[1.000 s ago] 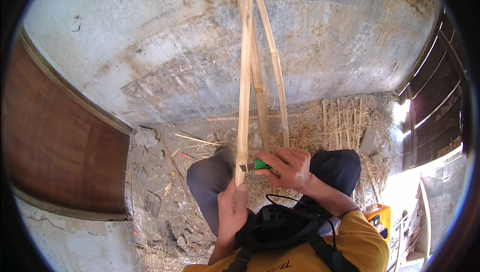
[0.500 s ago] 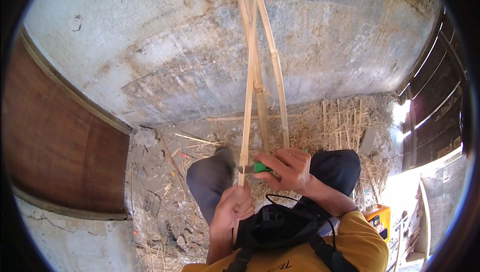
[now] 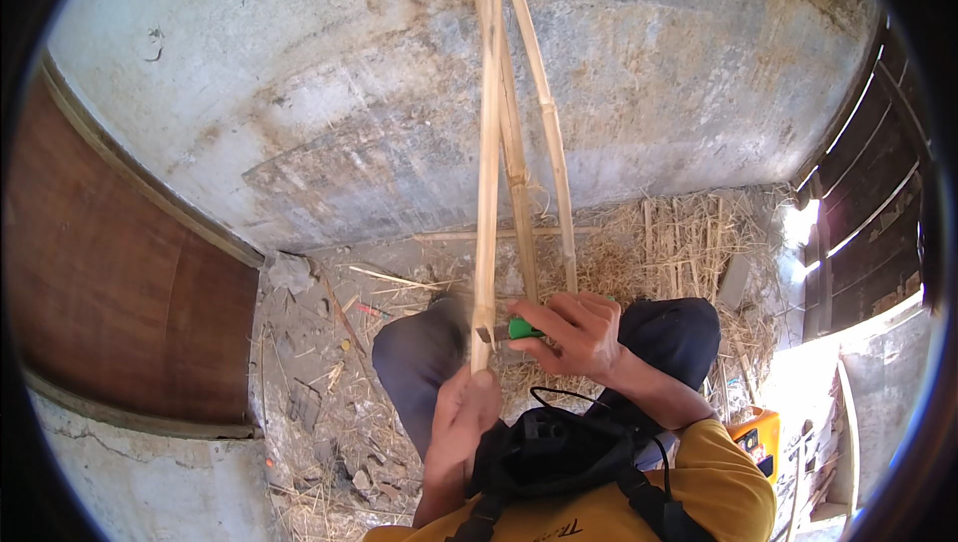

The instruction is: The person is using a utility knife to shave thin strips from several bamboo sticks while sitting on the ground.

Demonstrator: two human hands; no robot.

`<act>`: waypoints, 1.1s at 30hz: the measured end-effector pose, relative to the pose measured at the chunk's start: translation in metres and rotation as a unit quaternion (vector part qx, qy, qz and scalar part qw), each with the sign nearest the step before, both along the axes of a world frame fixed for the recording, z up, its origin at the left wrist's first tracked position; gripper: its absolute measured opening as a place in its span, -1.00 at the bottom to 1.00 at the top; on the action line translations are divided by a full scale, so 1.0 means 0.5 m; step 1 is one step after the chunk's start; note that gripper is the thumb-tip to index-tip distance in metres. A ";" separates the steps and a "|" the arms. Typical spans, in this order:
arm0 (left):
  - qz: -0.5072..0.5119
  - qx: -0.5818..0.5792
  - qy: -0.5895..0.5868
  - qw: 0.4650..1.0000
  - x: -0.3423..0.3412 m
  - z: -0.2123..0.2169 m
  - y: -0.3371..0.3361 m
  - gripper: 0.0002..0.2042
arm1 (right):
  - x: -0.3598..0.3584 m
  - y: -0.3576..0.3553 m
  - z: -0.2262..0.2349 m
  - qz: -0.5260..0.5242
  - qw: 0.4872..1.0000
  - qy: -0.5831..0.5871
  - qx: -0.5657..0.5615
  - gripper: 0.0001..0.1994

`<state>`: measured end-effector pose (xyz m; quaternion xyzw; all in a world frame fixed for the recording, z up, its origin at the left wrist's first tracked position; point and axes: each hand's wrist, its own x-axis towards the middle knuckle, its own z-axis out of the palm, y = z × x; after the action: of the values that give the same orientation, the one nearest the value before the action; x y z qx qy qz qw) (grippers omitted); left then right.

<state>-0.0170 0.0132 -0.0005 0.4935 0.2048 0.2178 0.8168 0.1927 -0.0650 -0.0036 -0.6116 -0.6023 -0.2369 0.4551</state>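
A long pale bamboo strip [image 3: 487,193] rises from between my knees up past the top of the view. My left hand [image 3: 466,407] is closed around its lower end. My right hand [image 3: 574,334] is wrapped round the green handle of a knife [image 3: 523,328], and the blade lies across the strip just above my left fist. Behind the strip leans a thicker bamboo pole [image 3: 515,168], with a thinner bamboo pole [image 3: 552,123] to its right. The palm sides of both hands are hidden.
A stained wall [image 3: 379,103] stands ahead. Straw and shavings [image 3: 689,243] litter the floor around my knees. On the left is a brown wooden panel [image 3: 130,272]; on the right, a dark slatted wall [image 3: 868,193]. An orange box [image 3: 758,439] sits by my right elbow.
The strip has turned, showing a broader face, and its upper part has shifted slightly left. My left hand has tilted a little; the knife stays almost in place across the strip.
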 end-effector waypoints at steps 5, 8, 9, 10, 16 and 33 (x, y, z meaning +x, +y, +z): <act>-0.120 -0.226 -0.091 0.962 -0.013 -0.019 0.032 -0.77 | -0.005 -0.001 0.004 0.003 1.000 -0.005 0.006 -0.57; -0.004 0.053 0.015 0.998 0.000 -0.017 0.016 -0.76 | -0.003 0.002 -0.001 -0.001 1.000 0.001 0.004 -0.58; 0.053 0.191 0.068 0.978 0.006 -0.011 0.008 -0.76 | -0.002 0.002 -0.002 -0.004 1.000 0.001 -0.001 -0.59; 0.084 0.274 0.106 0.952 0.008 0.000 0.003 -0.75 | -0.001 0.003 -0.003 -0.006 1.000 0.000 -0.006 -0.59; 0.115 0.341 0.127 0.924 0.007 0.009 -0.003 -0.76 | 0.002 0.001 0.000 -0.005 1.000 0.004 -0.007 -0.57; 0.016 0.178 0.046 0.983 0.006 -0.016 0.019 -0.64 | 0.000 -0.005 0.006 0.001 1.000 0.003 -0.011 -0.55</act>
<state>-0.0142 0.0227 -0.0083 0.6369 0.2082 0.2413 0.7020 0.1928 -0.0676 -0.0006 -0.6171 -0.6039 -0.2276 0.4502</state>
